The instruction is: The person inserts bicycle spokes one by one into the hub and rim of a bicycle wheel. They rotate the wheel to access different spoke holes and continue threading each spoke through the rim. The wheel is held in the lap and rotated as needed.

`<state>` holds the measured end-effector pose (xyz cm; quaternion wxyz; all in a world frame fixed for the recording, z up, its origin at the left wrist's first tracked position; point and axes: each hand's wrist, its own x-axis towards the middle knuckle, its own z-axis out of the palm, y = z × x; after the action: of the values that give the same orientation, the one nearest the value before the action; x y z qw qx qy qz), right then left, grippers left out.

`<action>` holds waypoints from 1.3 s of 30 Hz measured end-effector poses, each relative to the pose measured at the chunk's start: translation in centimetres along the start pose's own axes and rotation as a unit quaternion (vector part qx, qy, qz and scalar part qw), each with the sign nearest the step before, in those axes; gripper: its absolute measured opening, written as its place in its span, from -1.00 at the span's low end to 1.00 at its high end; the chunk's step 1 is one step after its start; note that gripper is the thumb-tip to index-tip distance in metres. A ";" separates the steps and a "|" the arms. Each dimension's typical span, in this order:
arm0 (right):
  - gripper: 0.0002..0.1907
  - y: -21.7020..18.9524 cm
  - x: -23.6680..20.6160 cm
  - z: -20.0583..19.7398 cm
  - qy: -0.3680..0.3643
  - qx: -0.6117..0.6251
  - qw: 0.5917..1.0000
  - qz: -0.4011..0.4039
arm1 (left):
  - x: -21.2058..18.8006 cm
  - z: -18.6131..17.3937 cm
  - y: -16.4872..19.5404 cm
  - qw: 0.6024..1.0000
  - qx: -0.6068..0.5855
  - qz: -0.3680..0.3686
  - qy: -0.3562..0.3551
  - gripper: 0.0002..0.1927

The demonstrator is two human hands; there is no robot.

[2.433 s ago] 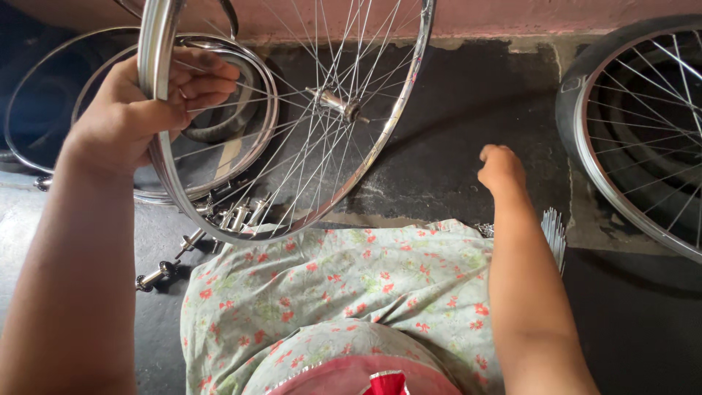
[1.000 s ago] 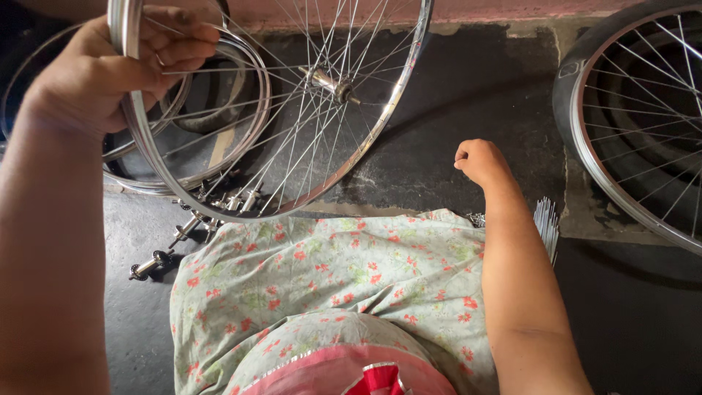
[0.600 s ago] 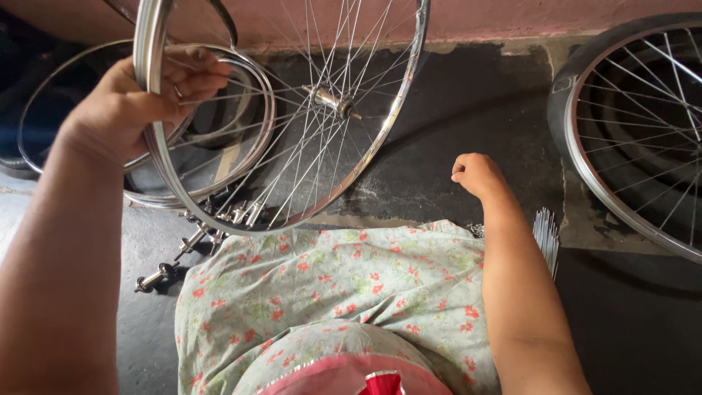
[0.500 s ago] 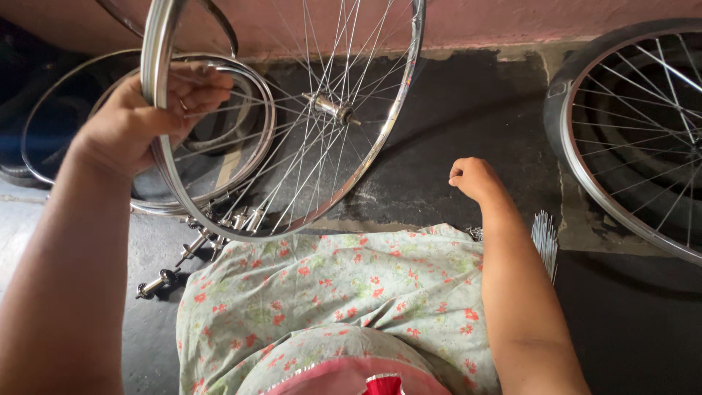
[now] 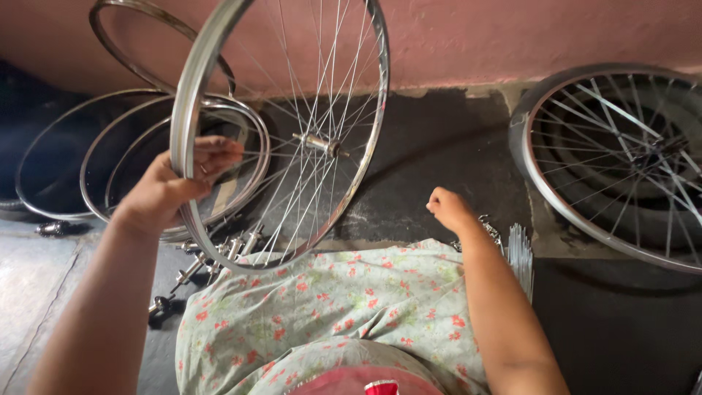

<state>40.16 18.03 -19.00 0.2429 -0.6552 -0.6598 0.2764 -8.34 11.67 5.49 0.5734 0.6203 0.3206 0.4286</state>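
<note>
Spoked wheel [image 5: 292, 139] within left-hand fingers [image 5: 212, 157]

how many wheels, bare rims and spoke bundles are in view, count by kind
spoked wheels: 2, one gripped at the rim by the left hand, one lying flat at right
bare rims: about 4, stacked at left; overlaps hide the exact number
spoke bundles: 1
total: about 7

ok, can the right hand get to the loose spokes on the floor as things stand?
Probably yes. The right hand is closed and free, with the bundle of loose spokes lying just beside its wrist, nothing between them. The left hand holds the spoked wheel.
</note>
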 end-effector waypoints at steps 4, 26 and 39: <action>-0.81 -1.2 -1.9 1.8 0.043 0.087 0.995 -0.026 | -0.8 0.8 -1.2 1.000 -0.010 0.015 0.002 -0.24; -0.85 -14.3 -22.3 6.0 -0.122 0.399 0.855 -0.308 | -2.4 20.8 -7.1 0.974 0.046 0.210 0.073 -0.61; -0.81 -14.4 -21.7 4.2 -0.114 0.431 0.813 -0.375 | 4.0 15.7 -10.8 0.950 0.017 0.279 -0.137 -0.79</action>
<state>27.34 -3.67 -11.32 0.5082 -0.1498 -0.6906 0.4923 8.55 9.87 -4.12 0.4586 0.7474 0.0598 0.4770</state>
